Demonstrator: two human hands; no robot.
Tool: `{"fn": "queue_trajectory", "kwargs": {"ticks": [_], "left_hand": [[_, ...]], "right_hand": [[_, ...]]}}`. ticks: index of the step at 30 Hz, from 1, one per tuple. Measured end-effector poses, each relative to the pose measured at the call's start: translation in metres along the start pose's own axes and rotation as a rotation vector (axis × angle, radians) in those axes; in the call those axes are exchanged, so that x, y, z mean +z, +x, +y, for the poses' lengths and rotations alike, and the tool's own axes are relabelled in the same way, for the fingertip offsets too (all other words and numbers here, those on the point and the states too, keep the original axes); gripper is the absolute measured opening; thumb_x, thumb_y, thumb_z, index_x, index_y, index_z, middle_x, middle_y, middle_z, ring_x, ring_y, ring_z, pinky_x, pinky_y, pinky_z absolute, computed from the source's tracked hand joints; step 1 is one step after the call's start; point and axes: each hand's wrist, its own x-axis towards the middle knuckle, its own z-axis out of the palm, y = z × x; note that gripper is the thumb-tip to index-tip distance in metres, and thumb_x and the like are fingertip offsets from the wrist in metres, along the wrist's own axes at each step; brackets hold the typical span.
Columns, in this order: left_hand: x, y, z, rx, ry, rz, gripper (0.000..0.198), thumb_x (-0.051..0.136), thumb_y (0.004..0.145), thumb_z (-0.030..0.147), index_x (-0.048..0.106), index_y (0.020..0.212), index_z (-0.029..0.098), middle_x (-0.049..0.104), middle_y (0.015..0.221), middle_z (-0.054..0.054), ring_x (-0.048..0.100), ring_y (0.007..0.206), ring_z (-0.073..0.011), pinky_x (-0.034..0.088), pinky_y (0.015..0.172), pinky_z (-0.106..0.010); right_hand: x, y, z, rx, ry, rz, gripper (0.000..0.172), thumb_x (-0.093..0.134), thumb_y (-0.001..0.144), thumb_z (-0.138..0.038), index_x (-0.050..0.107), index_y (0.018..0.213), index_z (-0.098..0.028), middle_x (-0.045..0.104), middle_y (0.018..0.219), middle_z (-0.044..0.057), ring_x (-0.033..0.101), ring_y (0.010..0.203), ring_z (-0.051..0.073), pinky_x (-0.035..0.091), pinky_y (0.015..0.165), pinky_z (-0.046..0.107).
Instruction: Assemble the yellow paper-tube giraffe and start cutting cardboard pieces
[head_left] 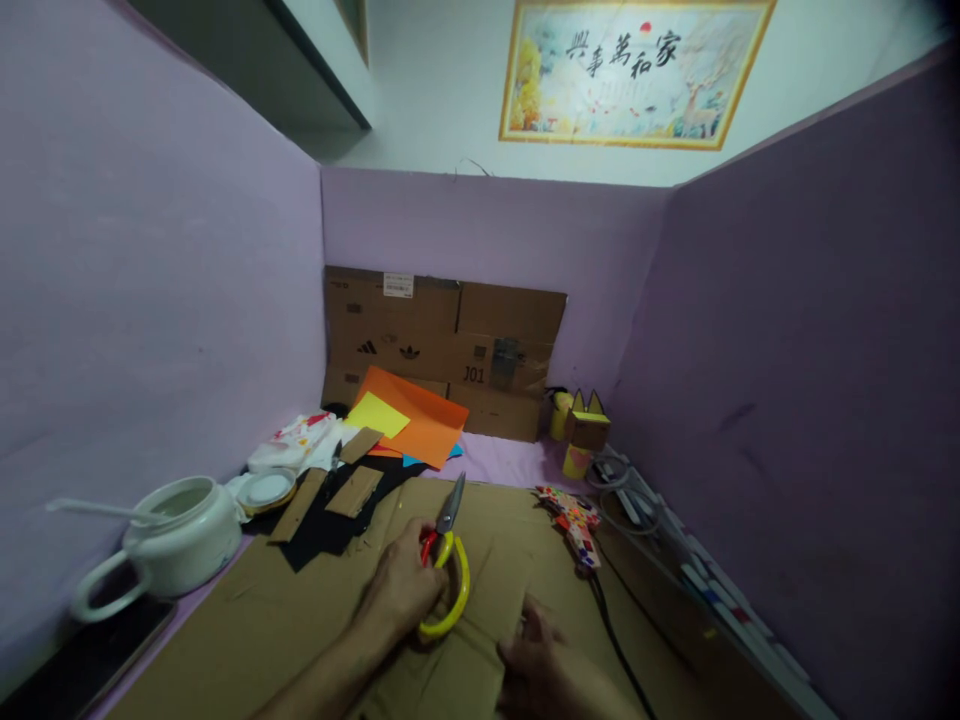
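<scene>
My left hand (401,582) is closed around scissors (451,505) with yellow and red handles. Their blades point away from me and look closed. At the lower middle, my right hand (541,662) pinches the right edge of a cardboard piece (491,600), its fingertips partly hidden. That piece lies over a larger cardboard sheet (247,640) covering the work surface. To the right of the scissors rests a colourfully patterned glue gun (574,520), its black cord running toward me.
On the left stand a white pot (180,545) with a spoon handle and a round lid (266,490). Cardboard strips (355,492) lie on black sheets near orange paper (424,415). A small cardboard-and-yellow figure (587,430) stands at the back right. Purple walls (495,225) enclose three sides.
</scene>
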Motion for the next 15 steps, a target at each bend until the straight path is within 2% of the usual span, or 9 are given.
{"fn": "queue_trajectory", "kwargs": {"ticks": [3,6,8,9,12,15], "left_hand": [[-0.006,0.005,0.001,-0.054,-0.41,-0.013,0.041,0.054,0.056,0.006,0.05,0.094,0.018,0.061,0.07,0.002,0.057,0.06,-0.0112,0.042,0.053,-0.019],[-0.014,0.008,-0.002,-0.137,-0.723,-0.088,0.038,0.059,0.063,0.023,0.046,0.098,0.02,0.043,0.051,0.011,0.036,0.035,-0.0051,0.025,0.033,-0.015],[-0.019,0.009,-0.005,-0.156,-0.782,-0.152,0.042,0.063,0.064,0.035,0.046,0.099,0.02,0.033,0.047,0.014,0.024,0.031,-0.0028,0.016,0.029,-0.014],[-0.019,0.009,-0.006,-0.14,-0.792,-0.178,0.044,0.065,0.064,0.037,0.046,0.099,0.02,0.034,0.048,0.014,0.023,0.031,-0.002,0.015,0.028,-0.013],[-0.016,0.006,-0.008,-0.091,-0.743,-0.225,0.05,0.069,0.064,0.043,0.045,0.103,0.021,0.05,0.061,0.009,0.025,0.031,0.0006,0.016,0.028,-0.012],[-0.008,0.001,-0.004,-0.063,-0.646,-0.224,0.058,0.072,0.06,0.046,0.044,0.103,0.02,0.053,0.064,0.008,0.03,0.03,0.0008,0.02,0.028,-0.013]], "right_hand": [[-0.008,0.001,-0.009,-0.038,0.004,0.131,0.046,0.078,0.053,-0.027,0.061,0.095,-0.016,0.071,0.084,0.008,0.067,0.082,0.025,0.05,0.077,0.038],[-0.007,-0.003,-0.024,-0.131,0.006,0.245,0.043,0.08,0.055,-0.028,0.06,0.091,-0.016,0.071,0.088,0.009,0.065,0.09,0.026,0.05,0.08,0.038],[-0.002,-0.007,-0.033,-0.215,0.001,0.309,0.044,0.079,0.057,-0.026,0.059,0.095,-0.017,0.07,0.094,0.009,0.064,0.093,0.024,0.049,0.082,0.037],[0.0,-0.008,-0.036,-0.257,0.003,0.328,0.045,0.078,0.058,-0.025,0.059,0.097,-0.017,0.07,0.096,0.008,0.064,0.094,0.024,0.048,0.083,0.036],[0.005,-0.01,-0.04,-0.325,0.009,0.319,0.045,0.078,0.058,-0.025,0.059,0.099,-0.017,0.07,0.097,0.009,0.064,0.094,0.024,0.048,0.084,0.037],[0.005,-0.01,-0.039,-0.354,0.012,0.287,0.044,0.076,0.061,-0.026,0.059,0.102,-0.018,0.069,0.099,0.009,0.064,0.095,0.024,0.047,0.084,0.036]]}}
